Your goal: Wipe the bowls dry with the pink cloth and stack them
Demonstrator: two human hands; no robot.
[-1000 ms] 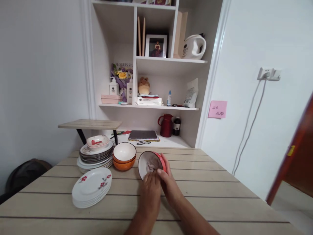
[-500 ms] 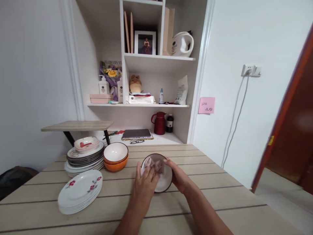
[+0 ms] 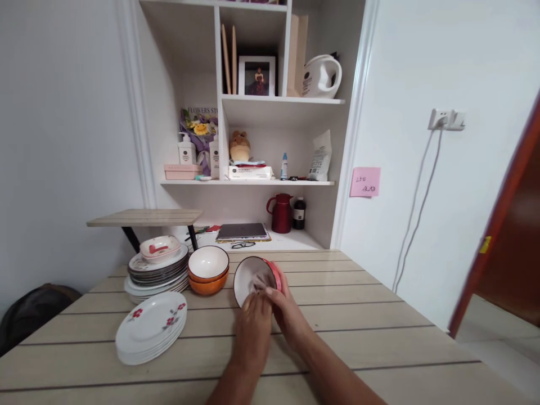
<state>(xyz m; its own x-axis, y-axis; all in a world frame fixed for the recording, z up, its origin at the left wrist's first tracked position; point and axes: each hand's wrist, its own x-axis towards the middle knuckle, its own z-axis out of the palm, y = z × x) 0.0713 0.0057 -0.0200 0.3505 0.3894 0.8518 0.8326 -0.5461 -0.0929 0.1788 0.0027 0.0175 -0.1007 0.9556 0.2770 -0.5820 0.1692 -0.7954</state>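
A bowl (image 3: pixel 243 279) with a pale inside, dark rim and pinkish-red outside is tilted on its side above the table. My right hand (image 3: pixel 288 308) grips its right side, thumb at the rim and fingers round the outside. Bunched inside the bowl is a greyish-pink cloth (image 3: pixel 264 277). My left hand (image 3: pixel 255 319) presses that cloth against the inner wall near the lower rim, its fingertips partly hidden. Two stacked orange bowls (image 3: pixel 208 287) with white insides stand to the left of the held bowl.
White oval plates with red flowers (image 3: pixel 147 329) are stacked at the left. Behind them stand more plates (image 3: pixel 158 273) topped by a small white-and-red dish (image 3: pixel 159 247). A small raised stand (image 3: pixel 143 217) is at the back left. Shelves hold a red jug (image 3: pixel 281 214) and a laptop (image 3: pixel 241 231).
The bowl has been turned and tilted, so its red outside now shows on the right. Both hands have shifted with it, and the left hand is lower in the bowl. The view has swung slightly left.
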